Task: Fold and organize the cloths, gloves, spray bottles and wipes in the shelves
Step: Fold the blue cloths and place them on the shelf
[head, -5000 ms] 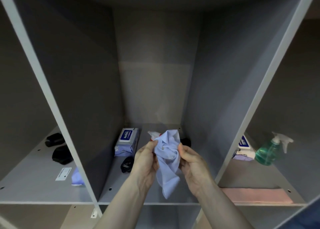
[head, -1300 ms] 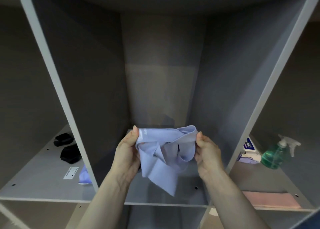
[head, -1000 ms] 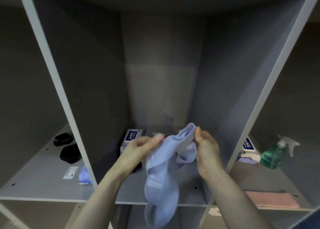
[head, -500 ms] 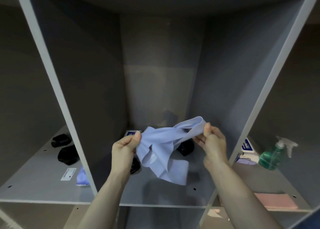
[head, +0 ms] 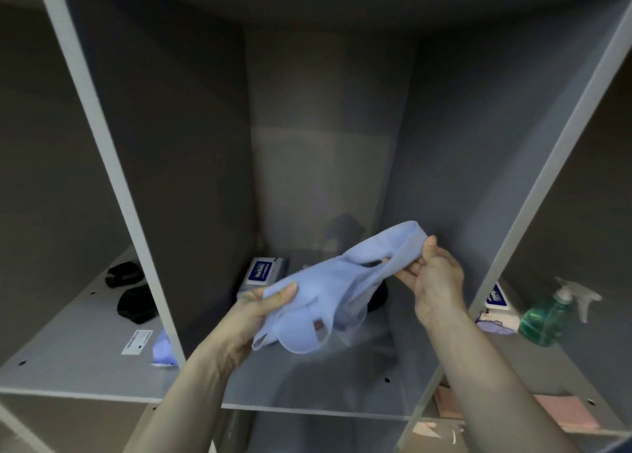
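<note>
left hand [head: 254,310] pinches the lower-left end of light-blue cloth [head: 333,290] | right hand [head: 434,276] pinches its upper-right end | cloth stretched, long axis rising left to right, above middle shelf [head: 307,394] | behind: wipes pack [head: 261,273]

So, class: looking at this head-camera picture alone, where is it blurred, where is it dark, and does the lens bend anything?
Head view: the blue cloth smears at its lower edge, motion blur; the spray bottle is soft too. The back of the middle compartment lies in shadow, with a pale lit patch on its rear wall. The wide-angle lens splays the shelf dividers outward.
</note>
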A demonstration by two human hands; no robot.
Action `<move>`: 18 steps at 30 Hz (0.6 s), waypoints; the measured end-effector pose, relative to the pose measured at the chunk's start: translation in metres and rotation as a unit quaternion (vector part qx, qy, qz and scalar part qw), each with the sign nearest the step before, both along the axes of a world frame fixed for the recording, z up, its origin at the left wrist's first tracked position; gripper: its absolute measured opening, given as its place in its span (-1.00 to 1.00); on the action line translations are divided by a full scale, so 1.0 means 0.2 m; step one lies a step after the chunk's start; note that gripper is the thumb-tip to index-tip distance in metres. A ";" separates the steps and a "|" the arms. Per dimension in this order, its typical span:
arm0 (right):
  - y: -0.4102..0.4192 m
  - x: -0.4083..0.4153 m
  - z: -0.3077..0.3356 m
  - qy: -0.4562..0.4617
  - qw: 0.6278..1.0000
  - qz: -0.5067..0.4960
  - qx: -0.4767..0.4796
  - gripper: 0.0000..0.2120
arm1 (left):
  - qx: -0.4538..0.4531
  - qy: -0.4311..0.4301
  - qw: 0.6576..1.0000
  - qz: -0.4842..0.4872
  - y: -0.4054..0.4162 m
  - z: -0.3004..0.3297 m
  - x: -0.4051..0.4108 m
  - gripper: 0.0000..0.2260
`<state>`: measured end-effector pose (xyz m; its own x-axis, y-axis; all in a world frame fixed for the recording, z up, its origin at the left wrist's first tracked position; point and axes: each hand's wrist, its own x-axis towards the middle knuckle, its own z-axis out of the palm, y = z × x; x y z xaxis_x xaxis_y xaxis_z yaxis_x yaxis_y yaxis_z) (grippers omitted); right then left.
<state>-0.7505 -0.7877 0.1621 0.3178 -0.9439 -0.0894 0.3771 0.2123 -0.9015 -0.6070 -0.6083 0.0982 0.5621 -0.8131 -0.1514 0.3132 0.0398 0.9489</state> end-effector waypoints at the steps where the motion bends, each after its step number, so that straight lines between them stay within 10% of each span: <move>1: -0.01 0.00 0.00 -0.002 1.000 -0.015 -0.008 -0.77 | -0.017 0.012 0.998 0.052 -0.01 -0.02 0.04 -0.67; 7: -0.05 -0.01 0.01 -0.005 0.995 -0.079 -0.064 -0.81 | -0.040 0.021 0.972 0.232 0.01 -0.04 0.12 -0.58; 18: 0.01 0.03 -0.01 0.041 0.977 -0.055 -0.200 -0.83 | -0.177 0.040 0.966 0.182 0.05 0.19 0.08 -0.73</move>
<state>-0.7451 -0.7858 0.1603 0.2203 -0.9364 0.2733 0.3007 -0.2013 -0.9322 -0.5901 -0.5987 0.1353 0.8183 -0.5730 0.0454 0.2899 0.4795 0.8283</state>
